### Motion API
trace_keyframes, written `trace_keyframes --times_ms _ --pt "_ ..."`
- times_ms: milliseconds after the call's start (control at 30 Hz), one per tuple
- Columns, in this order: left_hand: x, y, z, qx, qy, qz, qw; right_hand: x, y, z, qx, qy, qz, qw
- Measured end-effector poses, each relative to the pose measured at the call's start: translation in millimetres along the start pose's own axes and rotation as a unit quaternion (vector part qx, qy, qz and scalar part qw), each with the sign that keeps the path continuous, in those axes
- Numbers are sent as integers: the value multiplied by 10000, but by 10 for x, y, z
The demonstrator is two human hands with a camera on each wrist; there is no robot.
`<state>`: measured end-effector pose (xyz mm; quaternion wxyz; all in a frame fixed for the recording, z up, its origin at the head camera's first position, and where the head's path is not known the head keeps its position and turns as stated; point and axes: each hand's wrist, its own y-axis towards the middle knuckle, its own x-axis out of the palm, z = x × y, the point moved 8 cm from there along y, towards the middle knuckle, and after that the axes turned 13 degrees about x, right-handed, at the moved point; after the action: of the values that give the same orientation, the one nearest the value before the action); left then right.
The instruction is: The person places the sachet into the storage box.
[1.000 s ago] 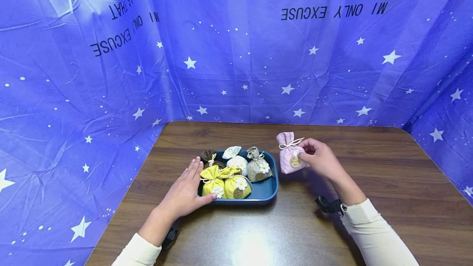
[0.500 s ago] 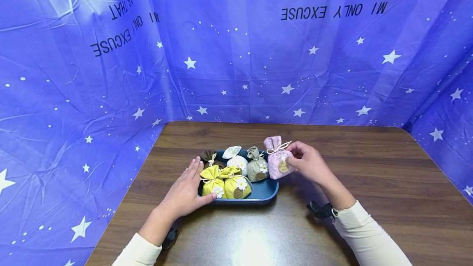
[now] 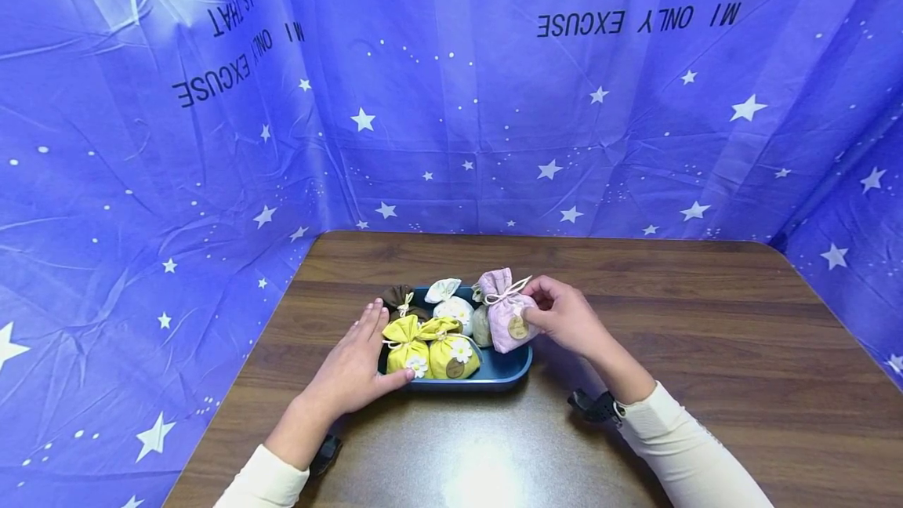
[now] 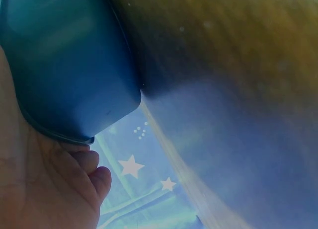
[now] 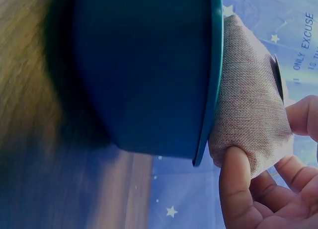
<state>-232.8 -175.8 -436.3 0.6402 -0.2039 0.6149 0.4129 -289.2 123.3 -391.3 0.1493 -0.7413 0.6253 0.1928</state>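
Observation:
In the head view my right hand (image 3: 562, 316) pinches a pink drawstring sachet (image 3: 506, 316) between thumb and fingers, over the right part of a blue tray (image 3: 504, 384). From the right wrist, the sachet's cloth (image 5: 251, 95) shows above the tray's rim. My left hand (image 3: 353, 359) lies along the tray's left end, fingers extended, with the thumb at the front rim. Two yellow sachets (image 3: 451, 355) sit at the front of the tray. Behind them are a brown sachet (image 3: 398, 298) and a white sachet (image 3: 451, 308). A grey-green sachet (image 3: 482, 326) is mostly hidden behind the pink one.
The tray stands on a brown wooden table (image 3: 705, 335). A purple-blue curtain (image 3: 480, 116) with stars and lettering hangs behind the table and along its sides. A dark strap (image 3: 594, 406) is on the right wrist, partly under the sleeve.
My right hand has carried the pink sachet leftward and slightly nearer, from beside the tray to above its right part, covering much of the grey-green sachet. The left hand has stayed still.

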Motion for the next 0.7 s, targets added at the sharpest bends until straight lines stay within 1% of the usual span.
trace_keyframes --times_ms 333,533,700 --pt "-5 2 -5 -25 -10 -38 10000 210 -3 -90 -272 -503 -41 9984" --pt "-2 3 -4 -37 -12 -60 10000 288 -22 -156 -503 -872 80 9949" --pt "-1 6 -2 -35 13 -85 10000 347 -35 -204 -634 -1243 215 9900"
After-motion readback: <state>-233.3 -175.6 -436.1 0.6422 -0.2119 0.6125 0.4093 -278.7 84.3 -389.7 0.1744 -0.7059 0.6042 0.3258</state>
